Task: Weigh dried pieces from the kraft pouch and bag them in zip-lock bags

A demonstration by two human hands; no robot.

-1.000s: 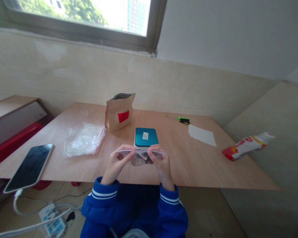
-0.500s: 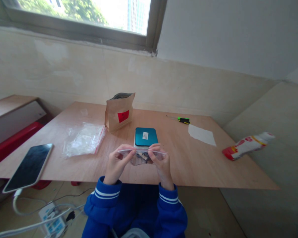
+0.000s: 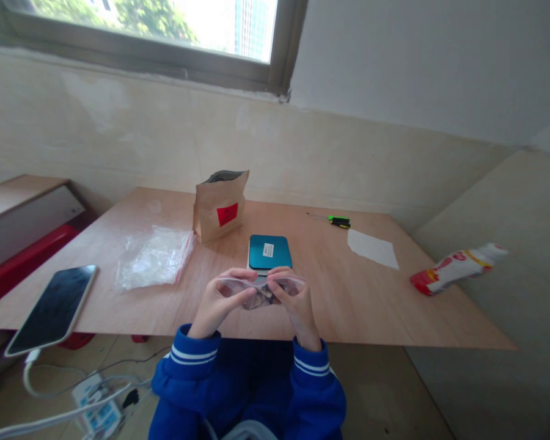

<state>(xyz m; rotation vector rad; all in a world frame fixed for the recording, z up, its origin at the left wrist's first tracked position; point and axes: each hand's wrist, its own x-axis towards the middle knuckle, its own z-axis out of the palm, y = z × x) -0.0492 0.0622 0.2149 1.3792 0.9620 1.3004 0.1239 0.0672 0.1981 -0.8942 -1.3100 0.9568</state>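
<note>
Between my hands is a small clear zip bag (image 3: pixel 260 298) with dark and brownish bits inside that I cannot make out. My left hand (image 3: pixel 215 305) pinches the left part of its pinkish top edge between thumb and fingers. On the other side, my right hand (image 3: pixel 297 302) pinches the same edge, its thumb close to the left thumb. Just beyond the bag sits a small scale (image 3: pixel 270 252) with a teal top and a white label. A brown paper pouch (image 3: pixel 220 208) with a red label stands behind it, its top gaping.
Several clear plastic bags (image 3: pixel 153 260) lie to the left, beside a plugged-in phone (image 3: pixel 57 308) at the table edge. To the right are a green-and-black screwdriver (image 3: pixel 338 220), a torn white paper (image 3: pixel 373 249) and a red-and-white bottle (image 3: pixel 456 269).
Both thumbs have come slightly closer together along the bag's top edge. The edge now bows apart more on either side, and the bag has shifted a little. Everything else on the table stays put.
</note>
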